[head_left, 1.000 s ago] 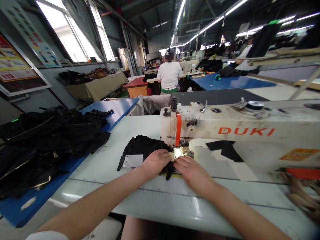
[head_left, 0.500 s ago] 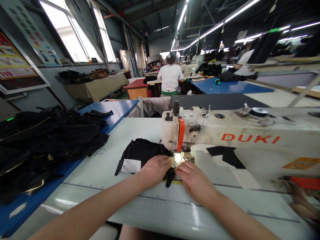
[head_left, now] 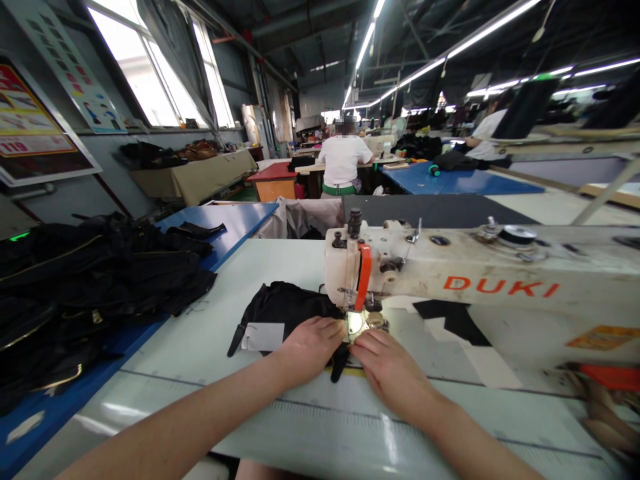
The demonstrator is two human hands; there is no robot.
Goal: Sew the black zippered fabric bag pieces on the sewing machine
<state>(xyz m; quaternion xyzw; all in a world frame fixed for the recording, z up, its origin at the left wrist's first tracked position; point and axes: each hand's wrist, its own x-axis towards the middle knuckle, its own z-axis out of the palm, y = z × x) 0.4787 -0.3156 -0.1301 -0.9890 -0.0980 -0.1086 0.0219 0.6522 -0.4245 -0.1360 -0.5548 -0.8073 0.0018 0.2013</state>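
A black fabric piece point(head_left: 285, 303) lies on the pale sewing table, its right edge under the head of a white sewing machine point(head_left: 500, 270). On the fabric's left part rests a white label point(head_left: 265, 337). My left hand point(head_left: 313, 347) presses on the fabric beside the lit needle area, fingers together. My right hand point(head_left: 390, 363) is closed at the fabric's edge just right of it, the fingertips pinching close to the needle plate point(head_left: 356, 323). The needle itself is too small to make out.
Black garments with gold zippers point(head_left: 100, 287) are heaped on a blue table point(head_left: 240, 217) at left. Black and white scraps point(head_left: 453, 320) lie under the machine arm. Ahead, a person in a white shirt point(head_left: 344, 160) sits with their back to me.
The view has shifted slightly, so the machine and table appear a little lower. Both hands keep nearly the same place at the needle area.
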